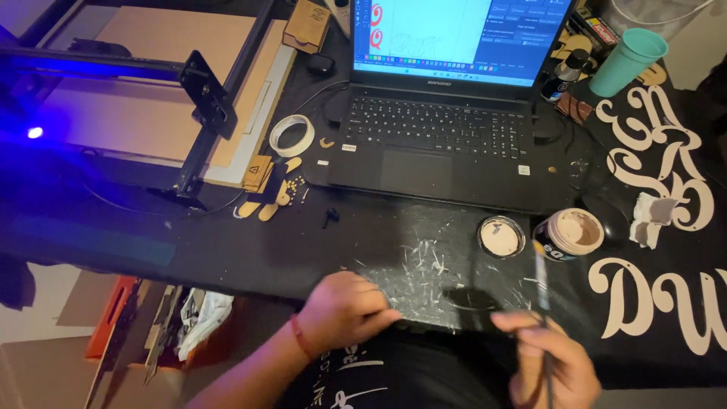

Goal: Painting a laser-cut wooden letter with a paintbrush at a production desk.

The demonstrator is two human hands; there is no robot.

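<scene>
Paintbrush point(543, 291) in right hand point(551, 363), beside paint tub point(569, 235)

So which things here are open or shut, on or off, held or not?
Laptop: open, screen lit.
Paint pot: open, pale paint inside.
Lid: off, lying beside the pot.
Brush: held upright in the right hand.
Left hand: resting on the table edge, holding nothing.
Teal cup: upright.
</scene>
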